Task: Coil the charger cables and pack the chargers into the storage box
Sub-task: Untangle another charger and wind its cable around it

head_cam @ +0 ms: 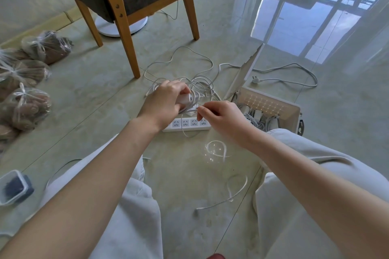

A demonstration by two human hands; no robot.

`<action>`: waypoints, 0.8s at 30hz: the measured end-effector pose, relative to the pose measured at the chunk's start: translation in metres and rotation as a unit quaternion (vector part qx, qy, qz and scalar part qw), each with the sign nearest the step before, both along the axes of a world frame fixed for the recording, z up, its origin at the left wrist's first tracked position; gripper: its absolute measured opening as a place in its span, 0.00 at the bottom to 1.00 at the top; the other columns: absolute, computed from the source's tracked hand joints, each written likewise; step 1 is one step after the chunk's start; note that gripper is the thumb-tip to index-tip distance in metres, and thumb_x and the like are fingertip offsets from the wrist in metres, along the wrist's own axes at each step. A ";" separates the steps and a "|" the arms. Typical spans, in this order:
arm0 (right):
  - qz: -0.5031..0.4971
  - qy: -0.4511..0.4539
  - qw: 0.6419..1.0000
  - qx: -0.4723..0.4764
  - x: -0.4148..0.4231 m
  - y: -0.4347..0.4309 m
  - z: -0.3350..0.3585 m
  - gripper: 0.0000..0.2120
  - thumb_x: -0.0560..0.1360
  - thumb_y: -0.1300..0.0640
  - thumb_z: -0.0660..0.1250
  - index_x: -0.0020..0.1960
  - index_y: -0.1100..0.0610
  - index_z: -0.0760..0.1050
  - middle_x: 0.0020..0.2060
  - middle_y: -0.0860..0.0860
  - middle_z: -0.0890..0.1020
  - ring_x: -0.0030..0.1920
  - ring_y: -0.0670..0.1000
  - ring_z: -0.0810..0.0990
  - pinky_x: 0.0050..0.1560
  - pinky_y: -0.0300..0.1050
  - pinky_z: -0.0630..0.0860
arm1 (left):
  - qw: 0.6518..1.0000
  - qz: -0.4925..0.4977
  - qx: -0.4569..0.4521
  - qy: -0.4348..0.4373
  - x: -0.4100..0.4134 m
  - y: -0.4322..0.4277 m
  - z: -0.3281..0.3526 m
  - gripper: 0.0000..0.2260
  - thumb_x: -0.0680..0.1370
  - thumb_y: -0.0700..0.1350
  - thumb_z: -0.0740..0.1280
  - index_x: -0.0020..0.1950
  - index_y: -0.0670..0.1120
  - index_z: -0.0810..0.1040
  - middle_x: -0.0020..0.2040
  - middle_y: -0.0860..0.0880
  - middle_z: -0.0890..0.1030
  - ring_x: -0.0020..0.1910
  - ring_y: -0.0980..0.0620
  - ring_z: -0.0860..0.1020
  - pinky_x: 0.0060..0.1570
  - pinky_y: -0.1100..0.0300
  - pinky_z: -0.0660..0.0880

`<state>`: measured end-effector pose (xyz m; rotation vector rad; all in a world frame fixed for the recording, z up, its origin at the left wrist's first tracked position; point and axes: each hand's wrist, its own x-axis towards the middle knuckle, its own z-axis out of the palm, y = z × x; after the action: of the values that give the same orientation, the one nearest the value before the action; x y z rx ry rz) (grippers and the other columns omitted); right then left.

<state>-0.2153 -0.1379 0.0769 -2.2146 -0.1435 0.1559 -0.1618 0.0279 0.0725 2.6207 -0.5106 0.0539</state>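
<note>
One white charger (185, 99) gripped in left hand (163, 104); right hand (222, 121) pinches thin white cable (192, 108).

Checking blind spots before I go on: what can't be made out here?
Head view:
- charger: mostly covered by the left hand gripping it.
- cable tip pinched by the right hand: too small to identify.
- storage box contents: partly hidden by the right knee.
- plastic container: cut by the left edge.

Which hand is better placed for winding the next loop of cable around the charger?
Probably the right hand: it pinches the cable just beside the charger, while the left hand grips the charger and can hold it steady.
</note>
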 end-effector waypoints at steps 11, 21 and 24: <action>-0.086 -0.120 0.987 -0.060 0.015 -0.015 -0.012 0.24 0.79 0.52 0.59 0.26 0.55 0.60 0.21 0.49 0.63 0.26 0.48 0.62 0.31 0.37 0.60 | 0.954 -0.131 -0.105 0.249 -0.006 0.000 0.016 0.08 0.74 0.38 0.70 0.50 0.50 0.80 0.48 0.46 0.82 0.48 0.53 0.80 0.47 0.58 0.79; -0.121 0.055 0.968 0.211 0.028 -0.009 -0.021 0.25 0.80 0.43 0.51 0.32 0.57 0.70 0.29 0.55 0.69 0.33 0.51 0.68 0.38 0.44 0.67 | 0.880 -0.125 -0.296 0.350 -0.010 0.001 0.026 0.15 0.71 0.35 0.72 0.56 0.45 0.78 0.49 0.47 0.82 0.46 0.56 0.80 0.46 0.65 0.76; -0.126 0.085 0.946 0.288 0.023 -0.002 -0.026 0.29 0.82 0.47 0.45 0.40 0.64 0.76 0.34 0.66 0.76 0.37 0.60 0.73 0.43 0.47 0.69 | 0.849 -0.103 -0.355 0.378 -0.011 -0.002 0.024 0.17 0.68 0.40 0.71 0.56 0.44 0.78 0.51 0.41 0.82 0.48 0.51 0.81 0.46 0.62 0.78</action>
<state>-0.1918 -0.1401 0.0508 -1.6087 0.1721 0.1407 -0.1723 0.0255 0.0961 1.6535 -0.3713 -0.6969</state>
